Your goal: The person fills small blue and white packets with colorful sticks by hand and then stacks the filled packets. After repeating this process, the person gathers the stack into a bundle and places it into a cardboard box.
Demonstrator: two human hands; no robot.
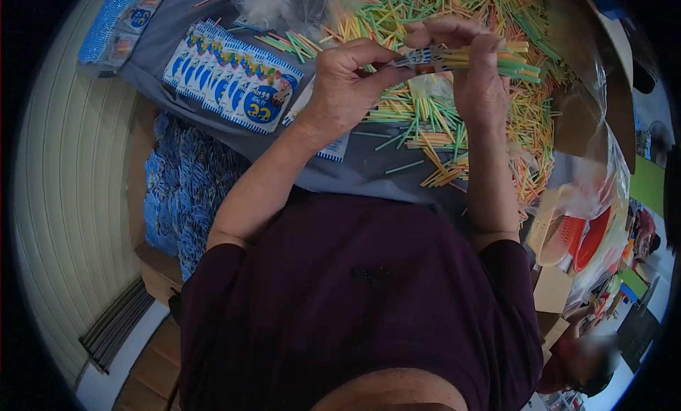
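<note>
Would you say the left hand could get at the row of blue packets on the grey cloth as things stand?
Probably yes: the row of blue packets lies uncovered just beside the left hand, though that hand is pinching a packet.

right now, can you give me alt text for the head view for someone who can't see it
Seen from above, a person's left hand and right hand hold a bundle of coloured sticks partly inside a small printed packet. Beyond lies a loose pile of sticks on a grey cloth, with a fanned row of blue-and-white packets to the left.
</note>
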